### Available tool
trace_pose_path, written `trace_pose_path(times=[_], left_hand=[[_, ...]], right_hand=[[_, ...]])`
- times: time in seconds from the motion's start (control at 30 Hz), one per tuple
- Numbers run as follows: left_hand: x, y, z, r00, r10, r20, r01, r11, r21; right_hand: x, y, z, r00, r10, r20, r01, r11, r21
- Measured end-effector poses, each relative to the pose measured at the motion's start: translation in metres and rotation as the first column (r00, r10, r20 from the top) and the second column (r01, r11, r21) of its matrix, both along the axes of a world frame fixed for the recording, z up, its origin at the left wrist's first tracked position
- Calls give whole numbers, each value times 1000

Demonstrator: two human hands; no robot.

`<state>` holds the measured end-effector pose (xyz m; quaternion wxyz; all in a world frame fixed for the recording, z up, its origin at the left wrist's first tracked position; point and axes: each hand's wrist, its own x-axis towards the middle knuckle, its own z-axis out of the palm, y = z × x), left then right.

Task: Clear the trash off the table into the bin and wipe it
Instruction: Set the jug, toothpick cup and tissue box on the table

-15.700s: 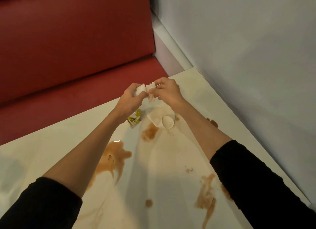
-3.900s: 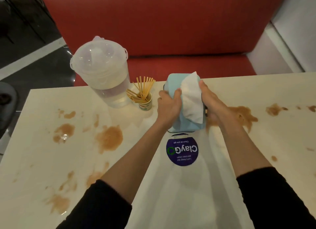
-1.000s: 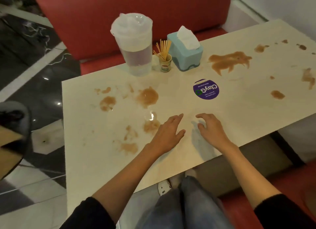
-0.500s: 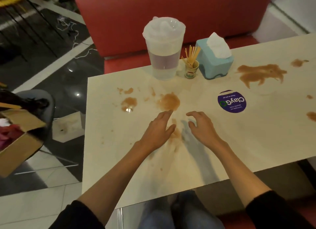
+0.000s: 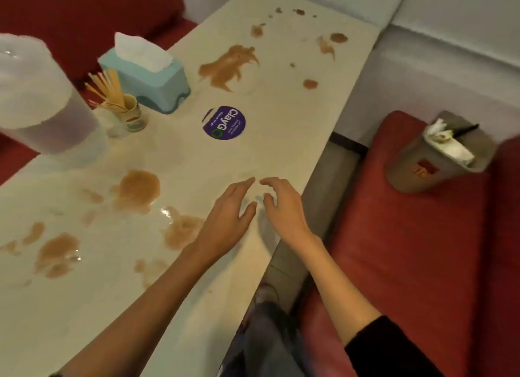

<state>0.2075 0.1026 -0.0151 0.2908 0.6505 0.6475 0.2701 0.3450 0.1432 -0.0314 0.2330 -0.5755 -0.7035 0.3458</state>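
the jug (image 5: 36, 101) at the far left is cut off by the frame edge and blurred, so only its clear body and pale lid show. the left forearm also runs out of frame at the bottom. the print on the purple round sticker (image 5: 224, 122) lies sideways and its small lines are too soft to read. whether either palm actually touches the table (image 5: 284, 151) is hard to tell.

the left hand (image 5: 228, 216) lies low over the near edge with fingers straight and together, holding nothing. the right hand (image 5: 284, 207) is just beside it, fingers loosely curled and also empty, and a black sleeve (image 5: 394, 345) covers that arm near the elbow.

brown spills (image 5: 139, 191) spread over the tabletop on both sides of the sticker (some wet enough to glint). the nearest patch is partly hidden by the left wrist. the bin (image 5: 422, 168), a grey-brown tub with a red mark, stands tilted on the red seat (image 5: 408, 250) to the right, well apart from the hands, with crumpled white paper (image 5: 447, 143) and a dark straw poking out of its mouth.

along the table's far side stand a teal tissue box (image 5: 152, 86) with a white tissue (image 5: 140, 51) sticking up, and a small cup (image 5: 132, 115) of wooden sticks (image 5: 108, 86) between the box and the jug. jeans-clad legs (image 5: 267, 334) show below the table edge.
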Motion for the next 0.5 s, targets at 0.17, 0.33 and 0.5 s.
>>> trace_pose_path(times=[0.17, 0.33, 0.5], left_hand=[[75, 1, -15, 969, -242, 38, 243, 970, -2], [129, -13, -46, 900, -435, 9, 434, 895, -103], [165, -28, -67, 866, -501, 6, 491, 846, -210]], right_hand=[[75, -34, -12, 963, -267, 32, 266, 963, 41], [133, -74, -44, 903, -418, 101, 425, 904, -47], [174, -100, -60, 876, -461, 143, 475, 876, -86]])
